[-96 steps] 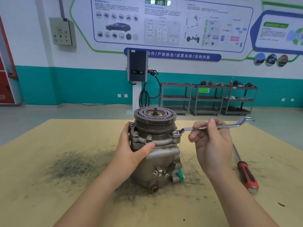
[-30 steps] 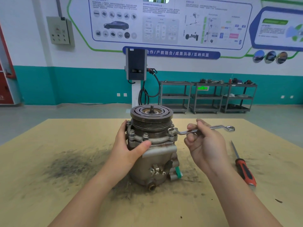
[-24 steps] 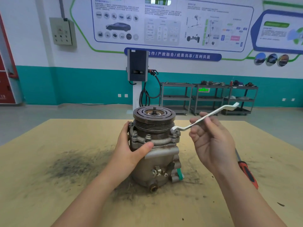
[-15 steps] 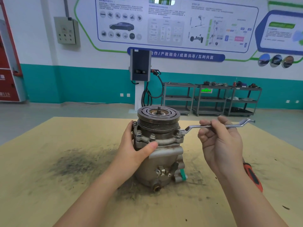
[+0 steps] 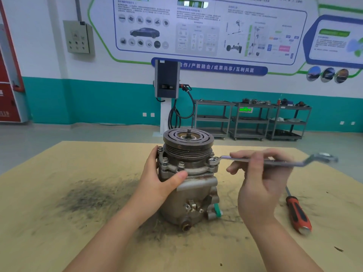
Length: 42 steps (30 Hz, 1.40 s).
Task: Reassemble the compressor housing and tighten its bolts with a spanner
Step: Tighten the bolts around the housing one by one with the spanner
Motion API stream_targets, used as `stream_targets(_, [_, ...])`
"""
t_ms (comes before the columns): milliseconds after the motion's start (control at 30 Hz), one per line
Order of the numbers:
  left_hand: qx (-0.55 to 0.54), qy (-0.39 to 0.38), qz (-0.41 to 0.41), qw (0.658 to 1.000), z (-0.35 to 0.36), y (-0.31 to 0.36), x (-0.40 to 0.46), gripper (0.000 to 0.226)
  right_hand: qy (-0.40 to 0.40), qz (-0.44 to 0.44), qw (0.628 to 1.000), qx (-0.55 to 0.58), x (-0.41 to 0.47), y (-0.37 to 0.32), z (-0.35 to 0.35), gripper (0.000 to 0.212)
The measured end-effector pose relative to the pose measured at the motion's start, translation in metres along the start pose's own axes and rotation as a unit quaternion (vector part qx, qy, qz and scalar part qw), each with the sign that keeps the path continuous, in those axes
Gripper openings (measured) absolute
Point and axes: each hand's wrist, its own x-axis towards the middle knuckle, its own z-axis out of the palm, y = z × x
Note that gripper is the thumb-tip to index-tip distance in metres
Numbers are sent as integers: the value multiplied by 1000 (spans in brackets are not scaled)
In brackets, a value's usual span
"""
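Workshop bench [image 5: 59, 242] under us, compressor [image 5: 188, 179] upright between our hands. Left hand [image 5: 159, 185] wraps its side; right hand [image 5: 259, 177] pinches the spanner [image 5: 284, 163], ring end on a bolt [image 5: 213, 160] just left of it.

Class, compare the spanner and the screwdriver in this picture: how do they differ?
The spanner is bare silver metal; the screwdriver has a red and black handle. The right hand holds the spanner level on a compressor bolt; the screwdriver lies untouched on the table. Both are long, slim hand tools.
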Motion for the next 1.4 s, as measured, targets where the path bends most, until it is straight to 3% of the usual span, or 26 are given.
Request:
stream_targets(67, [-1,3,2,1000,0,0,0,63,-74,-101,990,-72,-9,-1,4,10])
stream_targets(200, [5,14,13,1000,1,-1,1,61,-207,-190,943,-181,-18,-2,10,7])
stream_targets(267, [7,12,22,1000,2,-2,1,66,-228,-195,936,-182,-18,-3,12,6])
stream_targets(333, [4,15,22,1000,1,-3,1,75,-199,-183,949,-164,-15,-6,11,9])
stream_targets(433, [7,8,17,1000,1,-1,1,67,-71,-82,992,-57,-5,-12,10,16])
stream_targets(500, [6,7,16,1000,1,0,0,65,27,22,999,11,1,-14,9,15])
stream_targets(633, [4,7,23,1000,1,-3,1,81,132,242,952,130,10,-8,4,21])
stream_targets(767, [0,6,26,1000,1,-3,1,77,158,347,901,206,16,0,3,24])
stream_targets(900, [5,5,21,1000,1,-1,1,74,158,398,872,236,20,4,-1,20])
stream_targets(1100, [4,6,18,1000,0,0,1,75,100,278,942,161,13,2,1,26])
stream_targets(1167, [5,5,18,1000,0,-1,1,79,87,315,928,182,18,3,-2,26])
stream_targets(1300, [9,6,15,1000,0,-2,2,79,82,463,847,246,28,8,-10,24])
stream_targets(1400, [7,5,14,1000,-1,-1,2,79,98,441,861,236,26,13,-9,26])
